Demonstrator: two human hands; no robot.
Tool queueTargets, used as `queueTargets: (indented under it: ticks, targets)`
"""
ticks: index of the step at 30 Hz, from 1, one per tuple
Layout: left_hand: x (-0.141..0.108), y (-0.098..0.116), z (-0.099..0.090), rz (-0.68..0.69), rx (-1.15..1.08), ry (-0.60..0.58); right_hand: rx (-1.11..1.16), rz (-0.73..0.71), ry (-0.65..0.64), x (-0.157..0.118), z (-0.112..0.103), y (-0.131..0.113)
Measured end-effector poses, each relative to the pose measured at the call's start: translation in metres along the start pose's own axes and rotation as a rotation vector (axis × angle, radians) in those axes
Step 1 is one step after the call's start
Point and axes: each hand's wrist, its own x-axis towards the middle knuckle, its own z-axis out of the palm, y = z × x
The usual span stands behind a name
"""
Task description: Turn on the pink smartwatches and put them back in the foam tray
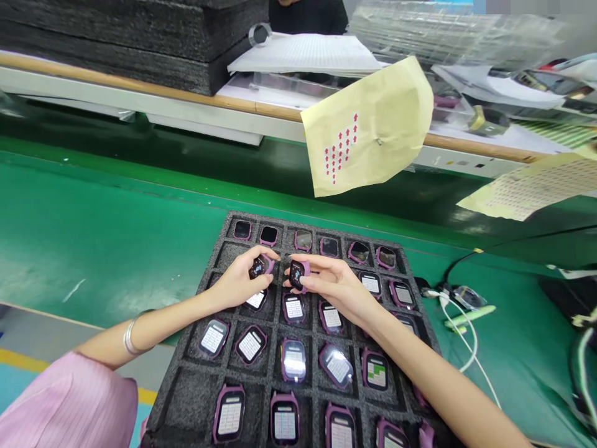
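My left hand [247, 274] is closed on a purple smartwatch body [259, 267] with a dark screen. A similar purple smartwatch [297, 274], its dark screen showing a small picture, is pinched between the fingers and thumb of my right hand [333, 283]. Both are held over the upper part of a black foam tray [180, 398]. In the tray's compartments lie several purple smartwatches without straps. Those in the top row, such as one smartwatch [303, 240], have dark screens, while most lower ones, such as another smartwatch [285, 420], show lit white grids.
A green table [102, 230] carries the tray. White cables [473, 348] and a light green tool [469, 317] lie to its right. Behind is a shelf with black foam blocks [196, 37], papers [308, 53] and a hanging yellow sheet [387, 137]. A person [310, 15] is beyond it.
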Motion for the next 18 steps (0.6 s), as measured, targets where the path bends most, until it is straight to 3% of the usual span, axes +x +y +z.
queueTargets:
  ticks: [18]
  targets:
    - [-0.0016, 0.0010, -0.0017, 0.045, 0.004, -0.009, -0.028, -0.003, -0.006, -0.0019, 0.0039, -0.0005]
